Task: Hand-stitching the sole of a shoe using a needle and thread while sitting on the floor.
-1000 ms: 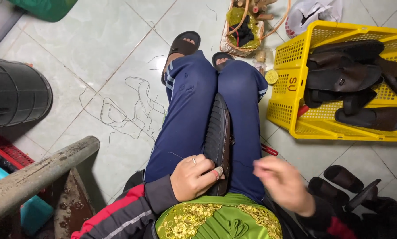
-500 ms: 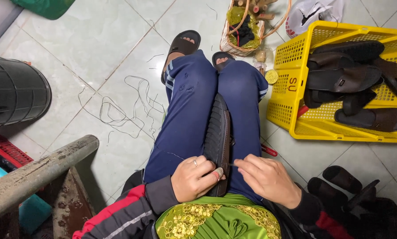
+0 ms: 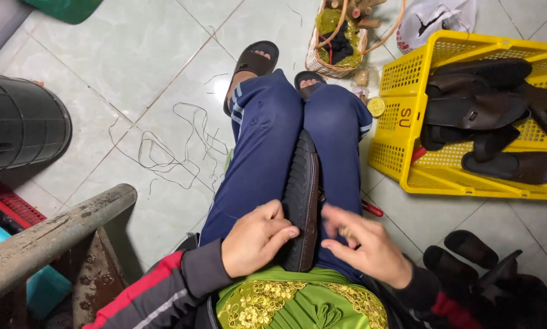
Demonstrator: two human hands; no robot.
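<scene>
Two bare hands work over a dark shoe sole wedged on edge between the seated person's knees (blue trousers). The left hand presses its fingers against the sole's near end, while the right hand, blurred, hovers just beside it with fingers loosely curled on nothing I can make out. A yellow basket of dark sandals sits on the tiled floor to the right.
</scene>
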